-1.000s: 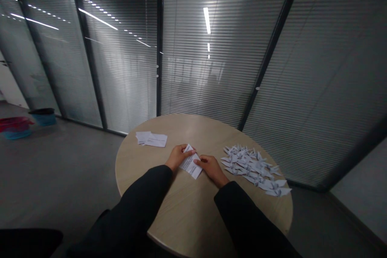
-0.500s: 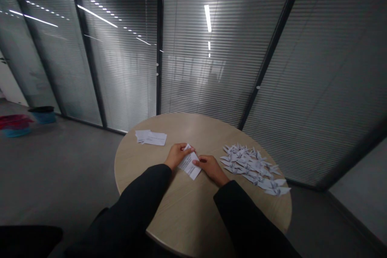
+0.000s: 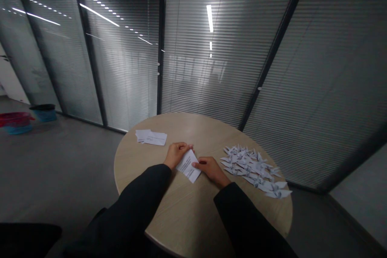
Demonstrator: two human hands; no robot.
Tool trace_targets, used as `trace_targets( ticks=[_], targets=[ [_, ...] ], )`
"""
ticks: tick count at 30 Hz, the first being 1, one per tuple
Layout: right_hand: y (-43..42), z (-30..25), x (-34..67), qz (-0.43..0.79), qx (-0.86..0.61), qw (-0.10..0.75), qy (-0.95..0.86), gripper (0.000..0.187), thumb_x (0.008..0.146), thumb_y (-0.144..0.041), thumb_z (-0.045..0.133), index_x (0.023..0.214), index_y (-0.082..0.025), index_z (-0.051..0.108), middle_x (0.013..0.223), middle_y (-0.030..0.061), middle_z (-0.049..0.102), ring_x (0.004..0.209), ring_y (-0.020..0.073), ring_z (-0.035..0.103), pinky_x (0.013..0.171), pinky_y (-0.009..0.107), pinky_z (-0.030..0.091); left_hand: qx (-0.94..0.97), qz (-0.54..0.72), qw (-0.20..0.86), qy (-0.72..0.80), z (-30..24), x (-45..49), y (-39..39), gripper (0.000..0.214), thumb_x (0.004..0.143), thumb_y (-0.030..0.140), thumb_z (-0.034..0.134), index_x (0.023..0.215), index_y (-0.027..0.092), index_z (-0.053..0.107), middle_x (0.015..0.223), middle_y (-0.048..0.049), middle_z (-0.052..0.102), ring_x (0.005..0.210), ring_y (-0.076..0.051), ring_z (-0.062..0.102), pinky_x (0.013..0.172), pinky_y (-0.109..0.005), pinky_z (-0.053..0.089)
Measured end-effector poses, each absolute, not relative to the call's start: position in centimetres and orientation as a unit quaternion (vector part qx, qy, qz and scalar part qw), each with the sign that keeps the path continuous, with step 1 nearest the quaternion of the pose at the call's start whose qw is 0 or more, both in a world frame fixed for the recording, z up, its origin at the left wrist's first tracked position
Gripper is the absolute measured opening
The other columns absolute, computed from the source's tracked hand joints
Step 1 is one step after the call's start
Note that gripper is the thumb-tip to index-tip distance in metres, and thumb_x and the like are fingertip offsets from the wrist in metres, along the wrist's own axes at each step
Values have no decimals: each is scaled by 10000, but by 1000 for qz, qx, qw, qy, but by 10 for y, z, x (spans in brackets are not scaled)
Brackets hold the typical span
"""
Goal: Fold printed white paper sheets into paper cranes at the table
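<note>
Between my hands, over the middle of the round wooden table [image 3: 169, 217], is a white sheet of paper [image 3: 189, 169] with printed lines on it. My left hand [image 3: 177, 154] grips its upper left edge, the fingers bent over the top. On the right edge, my right hand [image 3: 210, 169] pinches the sheet with the thumb on the printed side. The fingers behind the paper are partly hidden. Right of my right hand, several folded paper cranes [image 3: 250, 167] lie in a close cluster. A small stack of printed paper slips [image 3: 155, 138] rests at the table's far left.
Glass partitions with blinds [image 3: 208, 88] stand just behind the table. On the floor at far left are a blue bin with a red liner [image 3: 16, 123] and another with a black liner [image 3: 44, 113]. A dark rounded shape [image 3: 28, 238] fills the lower left corner.
The sheet appears wider now, with more of its printed face showing. My left fingers have shifted slightly along its top edge; my right hand stays nearly in place.
</note>
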State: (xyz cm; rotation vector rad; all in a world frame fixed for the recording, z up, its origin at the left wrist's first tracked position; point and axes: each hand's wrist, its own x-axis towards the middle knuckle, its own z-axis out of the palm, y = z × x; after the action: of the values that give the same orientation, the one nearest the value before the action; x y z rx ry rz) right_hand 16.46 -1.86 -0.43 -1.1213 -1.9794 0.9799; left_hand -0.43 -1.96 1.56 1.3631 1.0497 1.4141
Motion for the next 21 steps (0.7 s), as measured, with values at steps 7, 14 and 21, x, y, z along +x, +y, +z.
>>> trace_targets(
  ticks=[7,14,21],
  targets=[
    [-21,2,164,350,-436,318,-766,310,703,-404,598,624,-109,652,590,19,608,570,133,532,541,227,371,576,561,396,443,11,-6,-16,494,731,569,547,670,97,679,649,-107,684,522,-151,604,481,-232,422],
    [-20,-1,164,395,-447,304,-743,308,673,-402,621,662,-98,669,633,51,658,602,165,584,547,243,404,585,546,381,463,7,-7,-13,516,772,578,469,662,113,666,600,-74,662,500,-143,588,470,-227,408],
    [-27,7,160,436,-428,300,-732,319,660,-413,635,673,-99,686,652,49,672,617,166,591,568,248,421,623,538,265,503,10,-11,-14,517,770,588,446,516,148,543,462,4,488,441,-95,417,431,-216,275]
  ],
)
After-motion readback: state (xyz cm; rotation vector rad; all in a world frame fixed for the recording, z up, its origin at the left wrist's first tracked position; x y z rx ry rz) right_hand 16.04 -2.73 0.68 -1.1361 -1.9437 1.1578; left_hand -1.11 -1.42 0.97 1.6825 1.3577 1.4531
